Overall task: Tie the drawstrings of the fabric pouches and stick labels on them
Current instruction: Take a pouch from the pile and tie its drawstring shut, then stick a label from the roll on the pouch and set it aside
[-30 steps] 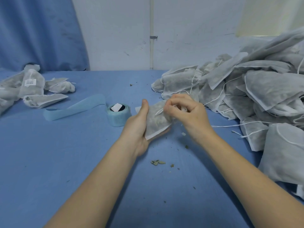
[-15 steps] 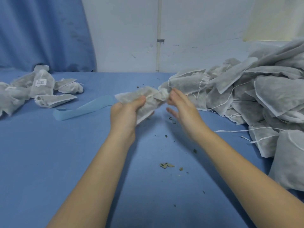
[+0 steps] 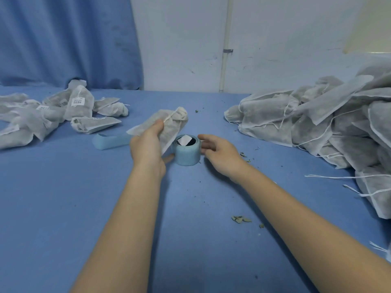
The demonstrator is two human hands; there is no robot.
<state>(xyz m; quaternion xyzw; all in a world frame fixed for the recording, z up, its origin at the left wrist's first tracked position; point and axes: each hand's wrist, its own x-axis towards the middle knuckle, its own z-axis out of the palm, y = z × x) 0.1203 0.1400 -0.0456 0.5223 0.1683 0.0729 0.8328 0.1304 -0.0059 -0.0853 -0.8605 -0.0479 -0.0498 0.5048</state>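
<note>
- Head view: the left hand (image 3: 148,149) grips a fabric pouch (image 3: 167,121) above the blue table (image 3: 63,208), thumb on top and fingers curled beneath; its neck looks cinched, with the drawstring (image 3: 169,117) crossing the gathered end.
- Head view: the right hand (image 3: 220,153) holds nothing, its fingers spread and relaxed, the tips just beside the label roll (image 3: 187,152), which stands on end near the table's middle; whether they touch it I cannot tell.
- Head view: a loose strip of pale blue backing (image 3: 110,141) trails left from the roll behind the left hand.
- Head view: pouches already labelled (image 3: 78,102) lie at far left; a heap of untied pouches (image 3: 317,119) fills the right side.
- Judgement: tying seems finished on this pouch, so the labelling step is in hand.
- Judgement: the next move calls for peeling a single label from the roll, then pressing it flat onto the pouch's side while the left hand steadies it.
</note>
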